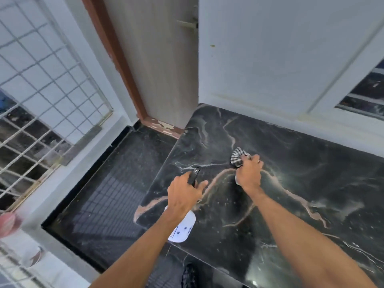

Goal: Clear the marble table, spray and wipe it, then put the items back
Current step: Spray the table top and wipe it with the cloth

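Head view shows the right hand (249,175) gripping a cloth (239,157) on the table (311,183), the left hand (184,196) closed round a spray bottle (182,227); wiping likely wants firm overlapping passes.

Both bare forearms reach forward; left hand (184,193) curled closed (thumb out), right hand (249,173) clenched, knuckles up, farther ahead.

walls (270,59): white | door (162,59): grey, brown frame, top centre | floor (116,183): dark, lower left | grille (41,90): white, upper left | window (365,94): right edge
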